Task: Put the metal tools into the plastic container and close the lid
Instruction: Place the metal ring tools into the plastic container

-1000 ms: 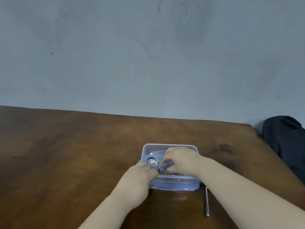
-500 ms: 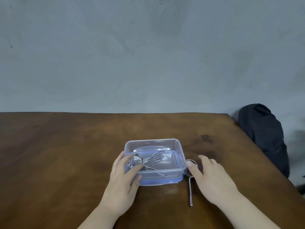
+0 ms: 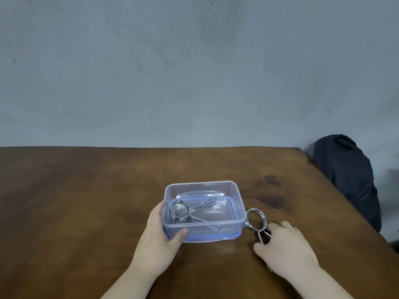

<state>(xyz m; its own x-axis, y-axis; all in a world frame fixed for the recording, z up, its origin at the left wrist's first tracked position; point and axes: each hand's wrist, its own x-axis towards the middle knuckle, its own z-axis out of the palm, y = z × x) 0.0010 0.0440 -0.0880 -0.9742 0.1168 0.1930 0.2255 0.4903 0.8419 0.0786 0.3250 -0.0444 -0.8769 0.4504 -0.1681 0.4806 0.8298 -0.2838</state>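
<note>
A clear plastic container (image 3: 234, 192) stands open on the brown table, resting on its blue-rimmed lid (image 3: 216, 237). One metal spring clamp (image 3: 187, 212) lies inside it, coil to the left and handles to the right. My left hand (image 3: 160, 236) grips the container's near left corner. A second metal clamp (image 3: 255, 220) sits just right of the container, its ring raised off the table. My right hand (image 3: 282, 247) pinches its handles.
The wooden table (image 3: 86, 201) reaches to a grey wall behind. A dark bag (image 3: 347, 180) sits past the table's right edge. Dark stains mark the wood just behind the second clamp.
My right hand left the container, moved right and closed on the clamp lying beside it, tilting its ring up. My left hand stayed on the container's corner.
</note>
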